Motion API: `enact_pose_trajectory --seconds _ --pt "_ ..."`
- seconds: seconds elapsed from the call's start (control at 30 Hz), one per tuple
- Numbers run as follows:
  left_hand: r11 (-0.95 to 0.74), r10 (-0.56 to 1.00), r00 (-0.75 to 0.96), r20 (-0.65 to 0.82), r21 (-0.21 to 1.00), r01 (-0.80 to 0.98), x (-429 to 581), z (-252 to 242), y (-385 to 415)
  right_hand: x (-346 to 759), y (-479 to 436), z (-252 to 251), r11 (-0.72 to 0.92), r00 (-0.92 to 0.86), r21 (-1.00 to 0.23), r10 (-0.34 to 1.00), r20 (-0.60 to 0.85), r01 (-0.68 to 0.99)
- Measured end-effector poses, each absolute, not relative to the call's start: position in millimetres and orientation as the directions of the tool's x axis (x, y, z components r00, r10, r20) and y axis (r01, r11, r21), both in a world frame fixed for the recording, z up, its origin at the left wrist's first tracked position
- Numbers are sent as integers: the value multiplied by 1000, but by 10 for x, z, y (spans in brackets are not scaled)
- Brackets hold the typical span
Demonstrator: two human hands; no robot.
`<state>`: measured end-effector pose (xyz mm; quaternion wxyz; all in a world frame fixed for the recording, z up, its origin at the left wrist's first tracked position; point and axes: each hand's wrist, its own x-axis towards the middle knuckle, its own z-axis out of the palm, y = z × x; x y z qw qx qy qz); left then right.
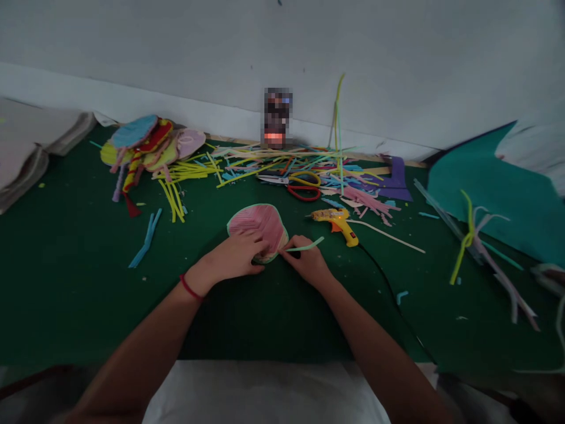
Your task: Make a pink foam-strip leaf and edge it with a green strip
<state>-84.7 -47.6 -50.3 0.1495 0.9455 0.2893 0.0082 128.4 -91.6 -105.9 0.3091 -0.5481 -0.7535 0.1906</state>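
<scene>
A pink striped disc (260, 221) with a light green edging lies on the table in front of me. My left hand (236, 254) holds it down, fingers curled over its near side and thumb at the lower edge. At the disc's right edge, my right hand (306, 259) pinches a light green pipe cleaner (309, 245). The loose end of this strip sticks out to the right over the fingers; the rest runs along the rim. A yellow glue gun (338, 219) lies just right of the disc, its nozzle pointing left.
Behind the disc lie scissors (304, 184) with red and yellow handles, amid a heap of cut pipe cleaners (282, 158). Several finished-looking round pieces (135, 132) are stacked at the back left. A black cord (384, 277) crosses the right side, near a teal sheet (481, 188).
</scene>
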Motion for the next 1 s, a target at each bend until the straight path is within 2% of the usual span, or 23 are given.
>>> enact_pose_trajectory --seconds 0.13,0.33,1.0 --pt "-769 543 835 -95 345 539 -882 -490 -450 1289 -916 -1054 321 -209 -625 946 247 712" --pt "-755 531 846 -48 427 498 -888 -490 -424 1290 -920 -1041 318 -210 -629 947 242 710" --pt "-737 536 844 7 491 465 -918 -588 -366 1290 -920 -1030 323 -211 -642 946 248 695"
